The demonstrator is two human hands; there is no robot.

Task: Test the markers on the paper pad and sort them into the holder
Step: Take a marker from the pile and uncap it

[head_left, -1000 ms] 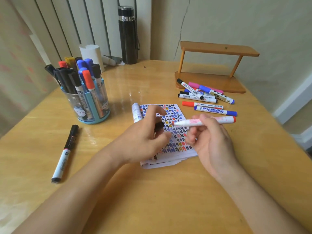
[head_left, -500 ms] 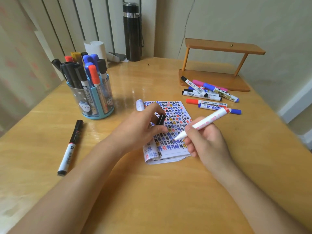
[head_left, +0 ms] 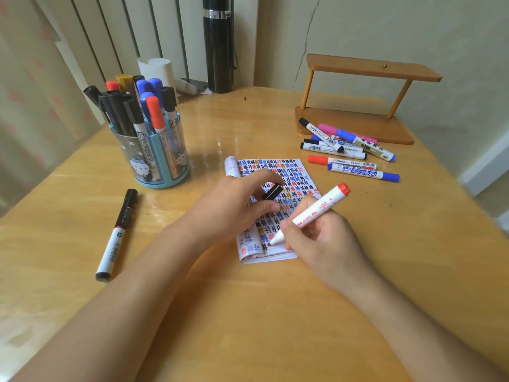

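We see a glossy wooden surface [head_left: 248, 312]. At its far edge a tall black flask [head_left: 219, 51] with a silver band stands upright against ribbed white panels [head_left: 124, 28]. Left of the flask a white paper roll [head_left: 159, 71] stands on end. Between them lies a small grey-and-white object [head_left: 192, 85] that we cannot identify. At far right sits a low two-tier wooden stand [head_left: 371, 68], near a pale wall with a long crack [head_left: 305, 42]. A patterned curtain [head_left: 33, 92] hangs at left.
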